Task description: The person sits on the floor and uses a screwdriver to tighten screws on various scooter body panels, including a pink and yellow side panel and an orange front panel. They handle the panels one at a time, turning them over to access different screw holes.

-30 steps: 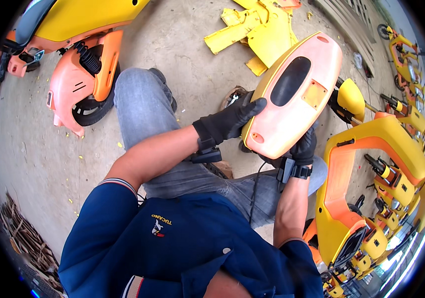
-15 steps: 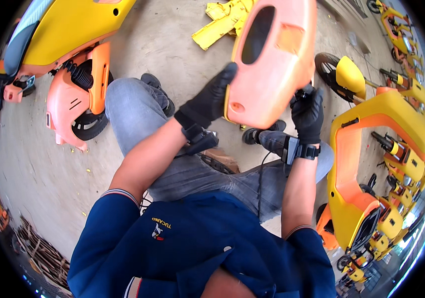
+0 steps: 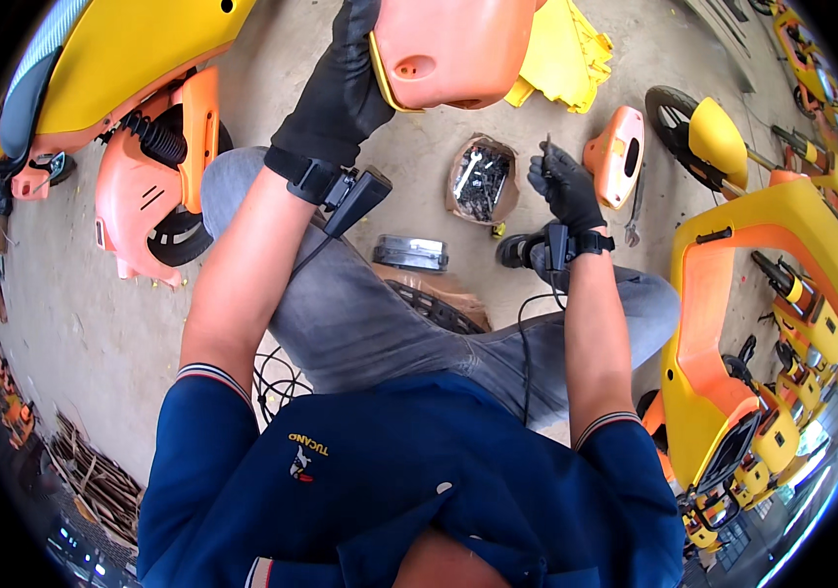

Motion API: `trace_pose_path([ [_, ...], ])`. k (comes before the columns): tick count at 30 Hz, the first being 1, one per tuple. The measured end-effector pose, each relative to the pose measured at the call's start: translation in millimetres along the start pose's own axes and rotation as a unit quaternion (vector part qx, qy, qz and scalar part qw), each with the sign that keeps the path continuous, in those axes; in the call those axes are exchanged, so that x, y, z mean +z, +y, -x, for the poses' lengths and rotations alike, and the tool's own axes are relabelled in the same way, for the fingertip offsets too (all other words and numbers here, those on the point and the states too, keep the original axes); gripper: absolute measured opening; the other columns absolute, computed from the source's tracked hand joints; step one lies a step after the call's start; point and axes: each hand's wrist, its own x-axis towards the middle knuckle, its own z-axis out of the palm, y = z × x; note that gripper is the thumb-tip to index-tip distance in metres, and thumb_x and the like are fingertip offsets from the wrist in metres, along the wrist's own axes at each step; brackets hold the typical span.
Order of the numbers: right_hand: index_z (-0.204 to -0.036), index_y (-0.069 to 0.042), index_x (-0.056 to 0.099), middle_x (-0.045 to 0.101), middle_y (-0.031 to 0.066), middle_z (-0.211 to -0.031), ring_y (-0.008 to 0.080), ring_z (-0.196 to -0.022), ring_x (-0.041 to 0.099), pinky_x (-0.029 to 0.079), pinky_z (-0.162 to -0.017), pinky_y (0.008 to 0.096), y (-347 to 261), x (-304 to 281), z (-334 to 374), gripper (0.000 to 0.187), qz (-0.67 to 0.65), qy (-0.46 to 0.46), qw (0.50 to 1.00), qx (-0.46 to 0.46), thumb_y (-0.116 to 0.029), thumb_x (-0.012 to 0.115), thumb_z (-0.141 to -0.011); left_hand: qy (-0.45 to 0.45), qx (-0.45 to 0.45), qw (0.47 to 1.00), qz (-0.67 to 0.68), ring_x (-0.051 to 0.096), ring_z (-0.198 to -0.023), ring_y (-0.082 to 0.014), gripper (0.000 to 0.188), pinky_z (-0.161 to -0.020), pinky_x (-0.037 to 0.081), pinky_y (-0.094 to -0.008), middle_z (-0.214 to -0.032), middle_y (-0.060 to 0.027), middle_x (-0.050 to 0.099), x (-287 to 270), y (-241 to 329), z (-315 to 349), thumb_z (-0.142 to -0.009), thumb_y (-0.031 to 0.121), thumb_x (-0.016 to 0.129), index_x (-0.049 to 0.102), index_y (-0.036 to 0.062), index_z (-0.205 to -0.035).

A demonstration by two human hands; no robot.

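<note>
While my black-gloved right hand point(image 3: 564, 183) pinches a thin dark metal tool, hard to identify, just beside the brown cardboard box of loose dark hardware point(image 3: 481, 180), my gloved left hand point(image 3: 339, 88) grips the edge of the glossy orange plastic scooter panel point(image 3: 448, 47), raised farther out; I'd judge keeping that panel steady matters most

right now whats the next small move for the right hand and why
Probably bring the right hand up to the orange cover. The left hand alone holds that cover raised, while the right hand, beside the box of hardware, pinches what looks like a thin tool or screw.
</note>
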Motion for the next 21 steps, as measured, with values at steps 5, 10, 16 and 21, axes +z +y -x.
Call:
trace_pose_path([
  [5,-0.116,-0.003,0.061,0.067,0.0098,-0.100,0.0239,-0.091,0.070,0.061,-0.084,0.0359,58.4,-9.4,-22.3,0.022,0.009,-0.006,0.994,0.105,-0.007,0.063,-0.095,0.029,0.018,0.999,0.006,0.053,-0.134,-0.0304,0.079,-0.117,0.040,-0.0488,-0.149,-0.0160,0.053,-0.7,-3.9,3.1,-0.098,0.058,0.057,0.040,0.0028,-0.152],
  [10,-0.109,-0.007,0.062,0.067,0.0089,-0.087,0.0237,-0.080,0.067,0.057,-0.068,0.0388,119.0,-45.9,-49.7,0.024,0.251,0.044,0.964,0.071,-0.020,0.071,-0.090,0.084,0.024,0.996,0.005,0.054,-0.133,-0.0305,0.079,-0.116,0.040,-0.0494,-0.148,-0.0153,0.053,2.5,-4.3,1.0,-0.098,0.058,0.057,0.041,0.0034,-0.152],
  [16,-0.090,-0.006,0.069,0.070,0.0171,-0.080,0.0360,-0.078,0.069,0.055,-0.068,0.0471,193.1,-78.7,-80.5,0.022,0.545,-0.022,0.833,-0.091,-0.028,0.068,-0.088,0.127,0.035,0.991,0.015,0.054,-0.133,-0.0305,0.079,-0.116,0.040,-0.0496,-0.148,-0.0153,0.053,-18.2,-4.0,2.3,-0.098,0.058,0.057,0.041,0.0036,-0.152],
  [21,-0.099,-0.011,0.068,0.072,0.0141,-0.083,0.0326,-0.073,0.072,0.057,-0.065,0.0473,222.3,-91.1,-100.4,0.022,0.790,-0.209,0.557,-0.150,-0.026,0.066,-0.084,0.165,0.039,0.985,0.018,0.054,-0.133,-0.0306,0.078,-0.116,0.040,-0.0497,-0.148,-0.0153,0.053,-33.6,-2.7,8.1,-0.098,0.058,0.057,0.041,0.0038,-0.152],
])
